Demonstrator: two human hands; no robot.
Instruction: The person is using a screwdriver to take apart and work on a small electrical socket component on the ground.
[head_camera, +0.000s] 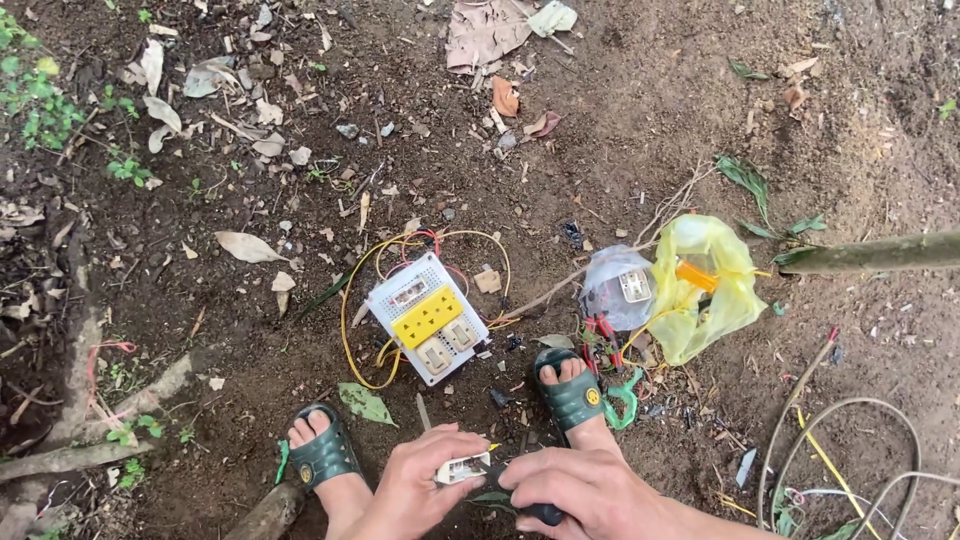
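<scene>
Socket module (462, 468), a small whitish piece, sits at the bottom middle of the view, pinched in the fingers of the left hand (420, 485), which curls closed around its left end. Right hand (585, 490) is closed too, wrapped over a dark-handled tool (540, 513) whose tip meets the module's right edge; what kind of tool it is cannot be told. Both hands hover low over bare soil (640, 120) between two feet in dark green sandals, the left foot (322, 452) beside the left hand and the right foot (572, 392) just above the right hand.

Further ahead on the ground lies a white perforated switch board (428, 316), tilted, with a yellow panel in its middle and sockets on either side. Yellow wires (350, 320) loop around it, with a few red ones behind. To its right lie a clear plastic bag (615, 285) holding a white part, and a yellow plastic bag (705, 290) touching it. A green stem (880, 253) runs in from the right edge. Grey cables (850, 440) curve at the lower right. Dry leaves (245, 245) are scattered over the upper left.
</scene>
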